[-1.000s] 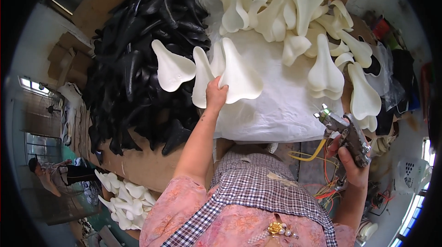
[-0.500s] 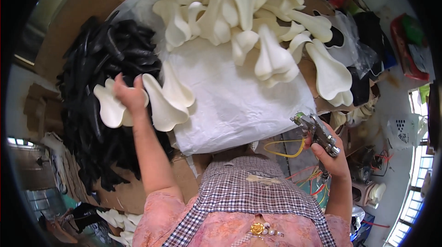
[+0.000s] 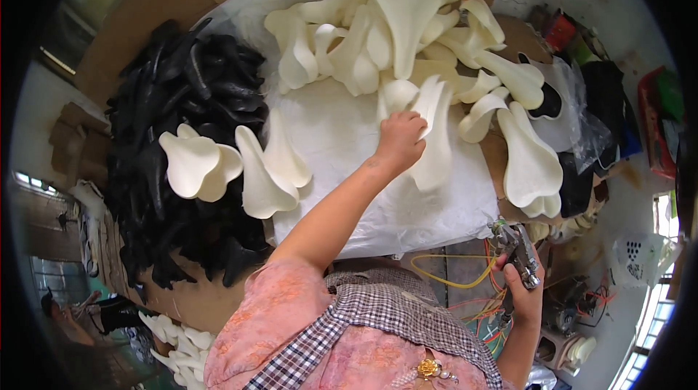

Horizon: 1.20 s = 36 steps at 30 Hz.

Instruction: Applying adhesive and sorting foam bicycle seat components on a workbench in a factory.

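Note:
My left hand (image 3: 400, 143) reaches across a white plastic-covered surface (image 3: 342, 146). Its fingers are closed on the edge of a cream saddle-shaped foam pad (image 3: 435, 135), whose outline is slightly blurred. In my right hand (image 3: 522, 281) at the lower right is a metal spray gun (image 3: 518, 248), gripped by its handle. Beyond the left hand lies a heap of similar cream pads (image 3: 396, 15). Two groups of cream pads, one (image 3: 195, 165) on the black pieces and another (image 3: 265, 175) at the sheet's left edge, rest left of my forearm.
A large pile of black moulded pieces (image 3: 193, 92) covers the left side. A yellow hose (image 3: 454, 282) loops below the sheet near the spray gun. More cream pads (image 3: 534, 165) lie along the right edge, near a clear plastic bag (image 3: 582, 121) and a red container (image 3: 654, 125).
My left hand has left the pads on the left and moved right to grip one in front of the heap. That pad has turned. The spray gun stays in my right hand.

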### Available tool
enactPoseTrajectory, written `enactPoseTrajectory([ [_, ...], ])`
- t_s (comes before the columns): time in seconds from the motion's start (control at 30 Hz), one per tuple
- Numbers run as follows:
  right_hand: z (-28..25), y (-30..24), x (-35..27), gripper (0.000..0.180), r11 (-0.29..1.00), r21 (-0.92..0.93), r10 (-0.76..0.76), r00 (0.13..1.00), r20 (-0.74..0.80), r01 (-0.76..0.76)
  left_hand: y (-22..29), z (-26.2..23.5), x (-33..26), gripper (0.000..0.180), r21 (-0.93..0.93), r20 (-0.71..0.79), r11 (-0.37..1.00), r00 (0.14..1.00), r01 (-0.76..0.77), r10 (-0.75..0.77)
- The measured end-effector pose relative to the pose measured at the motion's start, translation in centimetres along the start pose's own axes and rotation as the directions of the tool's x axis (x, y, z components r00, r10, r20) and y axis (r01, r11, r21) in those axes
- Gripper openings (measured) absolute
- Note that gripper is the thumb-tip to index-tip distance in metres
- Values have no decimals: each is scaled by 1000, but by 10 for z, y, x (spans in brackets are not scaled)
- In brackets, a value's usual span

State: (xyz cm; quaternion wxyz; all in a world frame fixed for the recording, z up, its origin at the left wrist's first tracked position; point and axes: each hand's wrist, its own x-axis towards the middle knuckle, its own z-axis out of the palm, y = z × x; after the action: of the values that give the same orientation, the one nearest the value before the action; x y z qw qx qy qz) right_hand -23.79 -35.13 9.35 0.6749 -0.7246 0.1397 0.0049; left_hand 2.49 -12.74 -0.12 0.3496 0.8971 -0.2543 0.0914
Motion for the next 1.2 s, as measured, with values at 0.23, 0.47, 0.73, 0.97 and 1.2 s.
enactPoseTrajectory([
  [0.23, 34, -17, 37, 62, 993, 12, -115, 952, 285, 116, -91, -76, -138, 36, -269, -473, 943, 826, 195, -306],
  [0.47, 74, -52, 43, 59, 982, -60, -127, 860, 494, 179, -133, -37, -142, 32, 82, -376, 799, 761, 595, -529],
  [0.73, 68, -80, 39, 50, 947, -258, -37, 865, 501, 189, -121, -41, -138, 31, 43, -354, 752, 713, 658, -605],
  [0.97, 62, -87, 41, 66, 976, -17, -187, 877, 442, 217, -118, -48, -147, 25, -55, -439, 784, 690, 619, -576],
  [1.2, 78, -104, 62, 64, 990, -25, -114, 877, 468, 142, -119, -72, -154, 24, -39, -469, 800, 696, 599, -544],
])
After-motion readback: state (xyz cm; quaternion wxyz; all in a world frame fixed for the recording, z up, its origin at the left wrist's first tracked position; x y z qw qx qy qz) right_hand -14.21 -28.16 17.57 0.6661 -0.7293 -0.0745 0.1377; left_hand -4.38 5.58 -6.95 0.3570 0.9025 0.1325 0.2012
